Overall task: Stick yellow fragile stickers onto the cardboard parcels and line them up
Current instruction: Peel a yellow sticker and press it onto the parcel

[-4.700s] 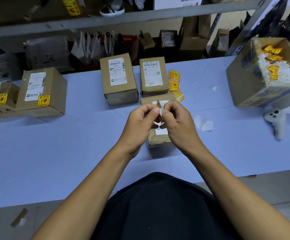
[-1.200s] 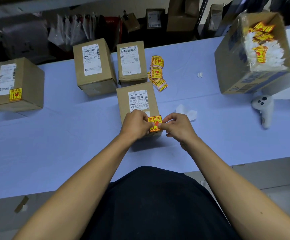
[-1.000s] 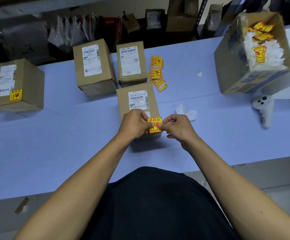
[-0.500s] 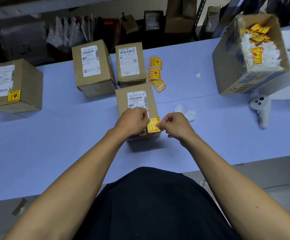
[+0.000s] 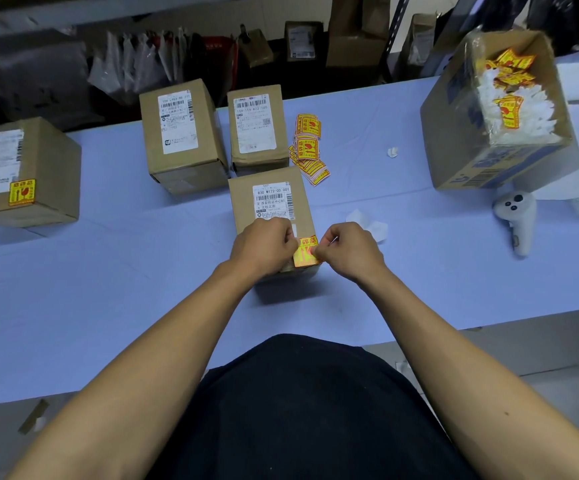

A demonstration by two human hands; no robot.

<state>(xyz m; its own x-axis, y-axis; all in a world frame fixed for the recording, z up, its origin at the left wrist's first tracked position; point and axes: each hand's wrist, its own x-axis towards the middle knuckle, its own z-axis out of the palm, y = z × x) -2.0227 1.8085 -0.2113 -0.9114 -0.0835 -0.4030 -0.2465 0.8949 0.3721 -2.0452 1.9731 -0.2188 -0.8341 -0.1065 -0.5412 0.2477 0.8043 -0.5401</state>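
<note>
Yellow fragile sticker [image 5: 306,250] goes onto a cardboard parcel [image 5: 270,216] on the blue table [image 5: 108,271].
Both curled hands, left hand [image 5: 263,245] and right hand [image 5: 348,249], pinch the sticker's edges at the parcel's near corner.

Bare bench [image 5: 108,289] lies wide open left of the near parcel [image 5: 270,202]. Two parcels [image 5: 182,133] stand close behind it, sticker pile [image 5: 308,147] just beside them. Rightward, backing scraps [image 5: 367,220], a white controller [image 5: 516,216] and an open carton [image 5: 461,133] crowd the way.
</note>
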